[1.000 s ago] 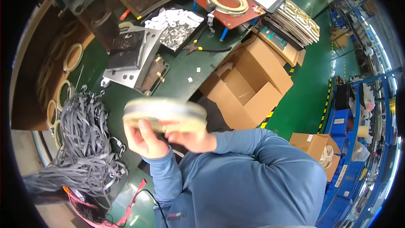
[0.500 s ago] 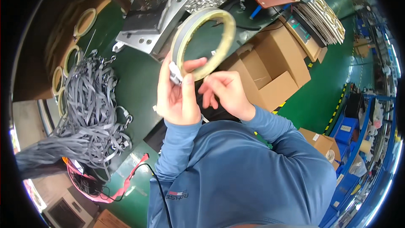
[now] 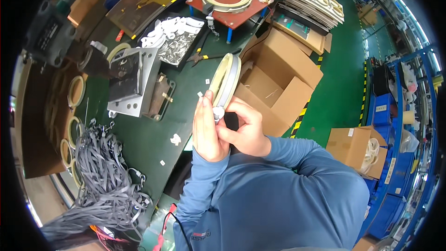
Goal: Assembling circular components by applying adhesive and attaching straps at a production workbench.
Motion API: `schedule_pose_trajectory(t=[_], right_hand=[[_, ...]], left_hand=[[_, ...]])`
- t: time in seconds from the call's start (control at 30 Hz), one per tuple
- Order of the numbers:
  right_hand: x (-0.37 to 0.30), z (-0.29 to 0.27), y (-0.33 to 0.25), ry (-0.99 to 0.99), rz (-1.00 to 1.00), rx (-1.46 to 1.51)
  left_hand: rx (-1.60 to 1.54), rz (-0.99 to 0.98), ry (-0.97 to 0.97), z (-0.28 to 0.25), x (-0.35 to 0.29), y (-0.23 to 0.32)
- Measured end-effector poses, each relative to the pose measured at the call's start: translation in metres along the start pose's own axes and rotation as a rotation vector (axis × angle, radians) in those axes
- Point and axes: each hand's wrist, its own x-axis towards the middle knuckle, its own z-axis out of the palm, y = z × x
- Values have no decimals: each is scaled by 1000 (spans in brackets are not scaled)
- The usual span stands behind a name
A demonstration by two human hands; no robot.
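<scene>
A cream ring with a grey band around its rim (image 3: 228,81) is held up in front of me, seen nearly edge-on. My left hand (image 3: 208,135) grips its lower left, with fingers lying long against the rim. On the other side, my right hand (image 3: 246,128) is closed at the ring's lower edge, thumb reaching toward my left hand. Between the two hands a small white plastic fitting (image 3: 218,113) sits at the bottom of the ring. Where the fingertips meet behind it is partly hidden.
An open cardboard box (image 3: 281,93) stands right of the ring. Grey straps with metal clips (image 3: 100,167) pile up at the left of the green bench (image 3: 153,148). Beyond lie a metal block (image 3: 139,83), a tray of white parts (image 3: 172,37), pliers (image 3: 204,57) and a red stand (image 3: 227,11) bearing another ring.
The ring has turned from showing its open middle to nearly edge-on. My right hand has come up against it, beside my left. The view has shifted, showing more of the bench's far side.
</scene>
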Motion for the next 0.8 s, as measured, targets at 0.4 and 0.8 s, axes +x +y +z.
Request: schedule_pose_trajectory(t=[0.4,0.8], right_hand=[[290,-210,19,449,-530,-838],[450,-301,148,-751,133,-1443]], left_hand=[[155,-138,-104,-30,-4,-39],[347,-255,-123,-42,-24,-64]])
